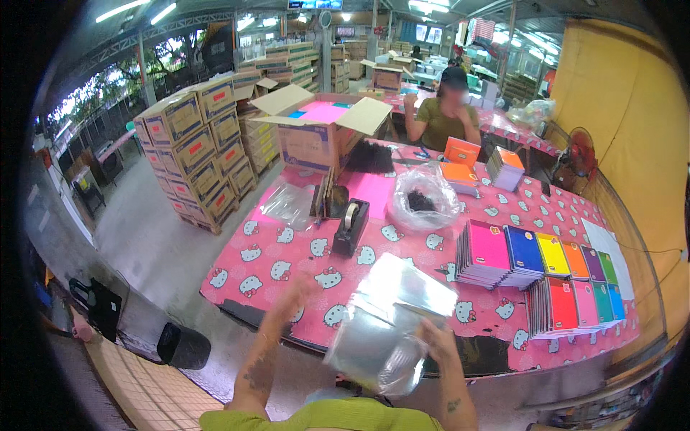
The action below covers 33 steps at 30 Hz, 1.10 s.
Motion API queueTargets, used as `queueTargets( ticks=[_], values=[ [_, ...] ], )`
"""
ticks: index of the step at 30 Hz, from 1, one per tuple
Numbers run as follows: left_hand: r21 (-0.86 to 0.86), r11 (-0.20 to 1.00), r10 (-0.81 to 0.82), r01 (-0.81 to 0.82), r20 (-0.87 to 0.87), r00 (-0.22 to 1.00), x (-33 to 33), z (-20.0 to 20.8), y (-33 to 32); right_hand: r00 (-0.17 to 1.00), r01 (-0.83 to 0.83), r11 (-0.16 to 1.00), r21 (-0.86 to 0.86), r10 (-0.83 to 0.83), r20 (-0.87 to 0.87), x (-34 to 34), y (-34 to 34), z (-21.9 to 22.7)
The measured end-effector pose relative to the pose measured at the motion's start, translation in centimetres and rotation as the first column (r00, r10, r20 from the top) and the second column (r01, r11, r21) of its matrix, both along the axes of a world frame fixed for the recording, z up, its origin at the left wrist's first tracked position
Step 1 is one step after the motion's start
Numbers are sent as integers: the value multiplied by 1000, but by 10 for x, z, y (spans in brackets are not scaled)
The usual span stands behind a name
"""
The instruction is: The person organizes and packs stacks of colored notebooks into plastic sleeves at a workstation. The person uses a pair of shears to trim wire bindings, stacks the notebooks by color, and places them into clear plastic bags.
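Observation:
My right hand [440,340] grips the right edge of a stack of shiny clear plastic bags [384,323], its fingers partly hidden by the glare. The bags hang over the near edge of the pink table, tilted toward me. To their left, my left hand [296,293] is raised above the tabletop, apart from the bags. Motion smears its fingers, so their pose is unclear. Beyond the bags stands a black tape dispenser [351,228] with a roll of tape. Farther right sit stacked notebooks [490,248] with pink, blue, yellow, red and other covers.
A clear bag [425,205] with black pieces lies mid-table, beside more plastic sleeves [289,205]. Behind is an open carton [309,140]. Across the table sits a person [445,118] near orange notebooks [460,172]. Stacked cartons [194,154] stand left; a black bin [183,346] is on the floor.

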<state>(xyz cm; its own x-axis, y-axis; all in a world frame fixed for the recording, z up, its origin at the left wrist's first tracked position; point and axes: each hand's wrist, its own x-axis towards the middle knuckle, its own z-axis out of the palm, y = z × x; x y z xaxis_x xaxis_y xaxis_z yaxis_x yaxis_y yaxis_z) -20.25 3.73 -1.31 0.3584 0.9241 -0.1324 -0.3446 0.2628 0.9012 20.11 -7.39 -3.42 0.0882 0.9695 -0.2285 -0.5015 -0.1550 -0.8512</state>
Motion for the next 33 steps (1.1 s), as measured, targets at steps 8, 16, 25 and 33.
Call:
queueTargets(
  ticks=[8,16,25,33],
  values=[
    [409,911,264,45,-666,698,100,-41,-87,764,-44,983,179,-82,640,74,-56,48],
    [571,685,723,-453,-449,525,82,38,-122,446,-860,502,90,654,611,-93,-62,0],
    [579,469,883,-667,-332,332,-29,105,-176,311,-885,464,20,560,768,-47,-4,20],
    [585,435,895,-685,-366,256,-34,84,-147,562,-669,742,33,477,675,-70,-3,-10]
  ],
)
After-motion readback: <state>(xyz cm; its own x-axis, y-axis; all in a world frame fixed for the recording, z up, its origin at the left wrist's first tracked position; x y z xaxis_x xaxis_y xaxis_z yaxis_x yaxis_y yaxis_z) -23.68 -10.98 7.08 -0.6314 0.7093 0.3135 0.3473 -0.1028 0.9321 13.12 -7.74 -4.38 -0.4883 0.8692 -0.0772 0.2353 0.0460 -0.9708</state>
